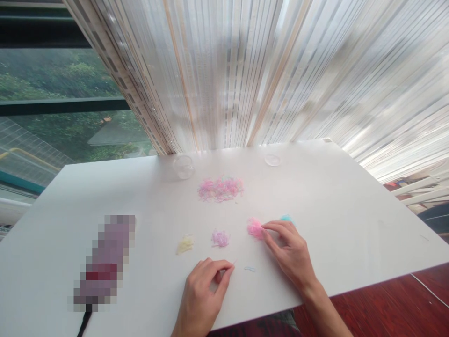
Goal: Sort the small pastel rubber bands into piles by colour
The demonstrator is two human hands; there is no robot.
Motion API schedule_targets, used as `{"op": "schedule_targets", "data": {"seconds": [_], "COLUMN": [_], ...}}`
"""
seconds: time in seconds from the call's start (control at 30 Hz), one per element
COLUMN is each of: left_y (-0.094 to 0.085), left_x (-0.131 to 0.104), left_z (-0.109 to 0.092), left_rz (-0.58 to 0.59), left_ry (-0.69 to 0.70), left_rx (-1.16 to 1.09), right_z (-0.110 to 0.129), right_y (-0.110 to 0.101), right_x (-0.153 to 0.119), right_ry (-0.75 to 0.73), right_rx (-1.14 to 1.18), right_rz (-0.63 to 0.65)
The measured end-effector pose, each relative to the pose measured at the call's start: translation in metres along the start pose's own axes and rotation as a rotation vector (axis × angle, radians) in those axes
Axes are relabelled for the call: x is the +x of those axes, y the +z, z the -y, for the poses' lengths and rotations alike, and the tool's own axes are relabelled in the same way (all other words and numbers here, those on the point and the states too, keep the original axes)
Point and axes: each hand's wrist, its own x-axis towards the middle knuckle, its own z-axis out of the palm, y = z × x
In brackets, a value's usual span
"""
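My left hand (208, 285) is closed in a pinch below the purple pile (220, 238), with a thin pale strand at its fingertips. My right hand (289, 248) has thumb and forefinger together at the right edge of the pink pile (255, 229); what they hold, if anything, is too small to tell. Partly behind this hand lies a blue pile (287, 218). A yellow pile (184, 244) sits left of the purple one. Between my hands a few light blue strands (249, 269) rest on the white table (154, 281). Farther back is a larger mixed-colour pile (220, 188).
A clear round container (183, 167) stands at the back edge, and a clear lid (272, 160) lies to its right. A blurred purple object (108, 257) with a black cord is at the left. Striped curtains (224, 70) hang behind the table, beside a window.
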Motion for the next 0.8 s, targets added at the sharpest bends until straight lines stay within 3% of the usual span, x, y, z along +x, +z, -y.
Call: {"op": "schedule_targets", "data": {"seconds": [0.23, 0.47, 0.8], "left_y": [-0.001, -0.003, -0.003], "left_x": [0.000, -0.001, -0.002], "left_z": [-0.002, -0.003, -0.003], "left_rz": [-0.017, 0.011, 0.015], "left_ry": [-0.025, -0.025, -0.014], "left_rx": [-0.025, -0.039, -0.060], "right_z": [0.015, 0.041, 0.042], "right_y": [-0.006, 0.008, 0.019], "right_x": [-0.004, -0.028, -0.030], "right_ry": [-0.104, -0.258, -0.252], "right_rx": [0.027, 0.187, 0.184], "right_rz": [-0.073, 0.223, 0.277]}}
